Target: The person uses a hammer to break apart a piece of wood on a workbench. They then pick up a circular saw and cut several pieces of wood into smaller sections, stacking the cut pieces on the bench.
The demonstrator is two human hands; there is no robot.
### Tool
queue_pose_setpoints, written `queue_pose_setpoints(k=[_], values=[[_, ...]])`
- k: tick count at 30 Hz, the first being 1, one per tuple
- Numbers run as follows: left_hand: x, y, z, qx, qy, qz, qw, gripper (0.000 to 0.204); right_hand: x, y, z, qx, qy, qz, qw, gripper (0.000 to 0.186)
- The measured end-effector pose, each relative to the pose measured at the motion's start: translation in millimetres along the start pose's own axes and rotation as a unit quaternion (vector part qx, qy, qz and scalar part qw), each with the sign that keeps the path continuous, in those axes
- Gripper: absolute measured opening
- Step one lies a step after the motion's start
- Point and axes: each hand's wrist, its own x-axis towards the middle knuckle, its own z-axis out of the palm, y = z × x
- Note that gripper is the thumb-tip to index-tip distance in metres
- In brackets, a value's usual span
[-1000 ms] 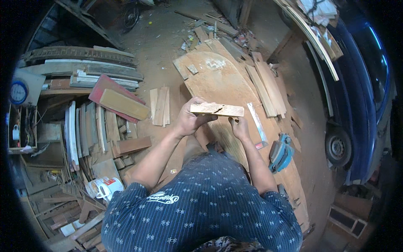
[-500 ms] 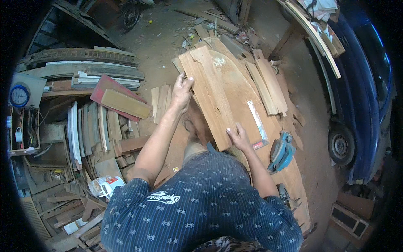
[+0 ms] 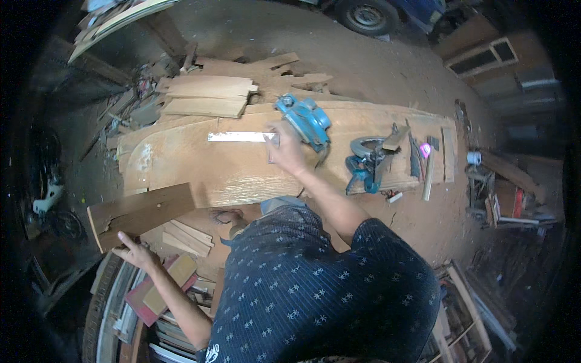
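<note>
My left hand (image 3: 136, 254) grips the lower end of a wooden board (image 3: 139, 215), held tilted out at the left of the bench. My right hand (image 3: 284, 145), slightly blurred, has its fingers closed at the corner end of a metal square (image 3: 236, 137) lying on a large plywood sheet (image 3: 175, 163). Just right of that hand lies a blue electric planer (image 3: 302, 118). Farther right on the sheet are a circular saw (image 3: 372, 163), narrow wood strips (image 3: 430, 169) and a small pink object (image 3: 425, 149).
Loose planks (image 3: 206, 97) lie behind the sheet, scraps along the floor. Stacked boards (image 3: 121, 302) fill the lower left. A blue vehicle's wheel (image 3: 365, 15) is at the top, a motorcycle (image 3: 48, 199) at far left, and a wooden frame (image 3: 469, 308) at lower right.
My view has turned toward the sheet and tools. The board, held in both hands earlier, has swung left in my left hand alone; my right hand has moved onto the metal square.
</note>
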Motion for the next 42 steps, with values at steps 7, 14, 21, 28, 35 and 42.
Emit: queue_pose_setpoints(k=[7,14,21,28,35,42], values=[[24,-32,4,0.23,-0.141,-0.063,0.961,0.049,-12,100,-235,-0.27,0.383,0.044,0.882,0.032],[34,0,18,0.15,-0.185,0.028,0.971,0.049,-108,207,-457,-0.461,0.302,0.304,0.777,0.031],[85,6,53,0.198,-0.176,-0.06,0.962,0.043,-130,322,-510,-0.454,0.19,0.411,0.767,0.03],[106,13,99,0.283,-0.231,-0.049,0.93,0.036,-107,340,-493,-0.429,0.199,0.423,0.773,0.029],[111,17,126,0.3,-0.243,-0.007,0.923,0.032,-112,321,-485,-0.41,0.235,0.422,0.773,0.029],[81,23,103,0.302,-0.195,0.079,0.93,0.031,-84,215,-420,-0.316,0.352,0.308,0.825,0.029]])
